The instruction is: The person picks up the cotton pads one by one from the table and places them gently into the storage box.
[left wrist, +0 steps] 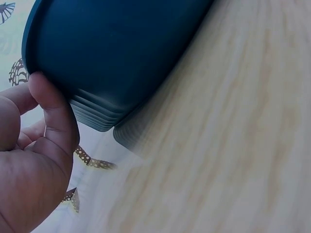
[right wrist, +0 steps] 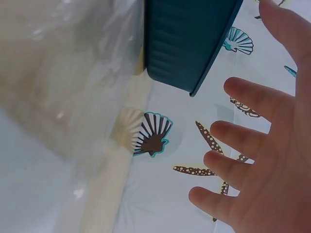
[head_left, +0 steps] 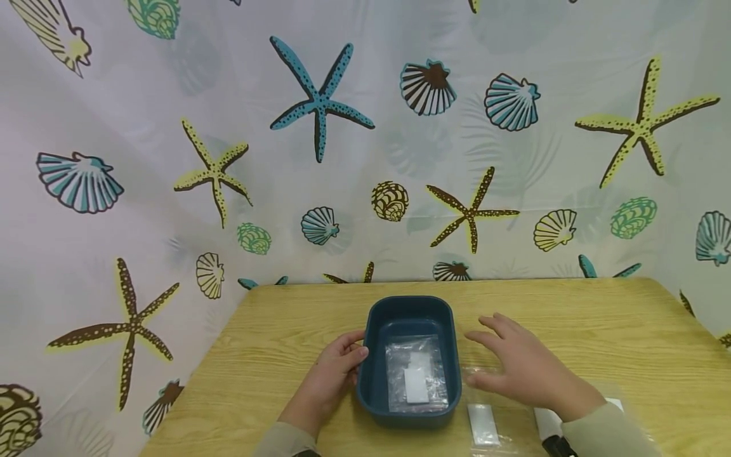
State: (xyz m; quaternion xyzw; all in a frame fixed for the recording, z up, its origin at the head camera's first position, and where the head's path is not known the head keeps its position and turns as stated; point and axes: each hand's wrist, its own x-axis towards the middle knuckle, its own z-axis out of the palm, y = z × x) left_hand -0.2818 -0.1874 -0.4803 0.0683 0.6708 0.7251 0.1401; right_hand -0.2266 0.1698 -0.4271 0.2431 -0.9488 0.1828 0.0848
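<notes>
A dark blue plastic bin [head_left: 374,406] stands on the table, and a clear plastic bag [head_left: 398,381] with white rectangular pieces inside lies in it. My left hand [head_left: 334,374] holds the bin's left rim. The left wrist view shows the thumb and fingers [left wrist: 51,107] at the edge of the bin [left wrist: 112,43]. To the right of the bin, my right hand [head_left: 522,365] is held up with fingers spread and nothing in them. The right wrist view has those fingers [right wrist: 238,160] apart from the bin [right wrist: 187,43].
A second clear bag with a white rectangular piece [head_left: 483,425] lies on the wooden table [head_left: 285,330] right of the bin. Another white piece in clear plastic [head_left: 548,422] is partly hidden under my right forearm. A sheet [head_left: 365,158] printed with starfish and shells hangs behind the table.
</notes>
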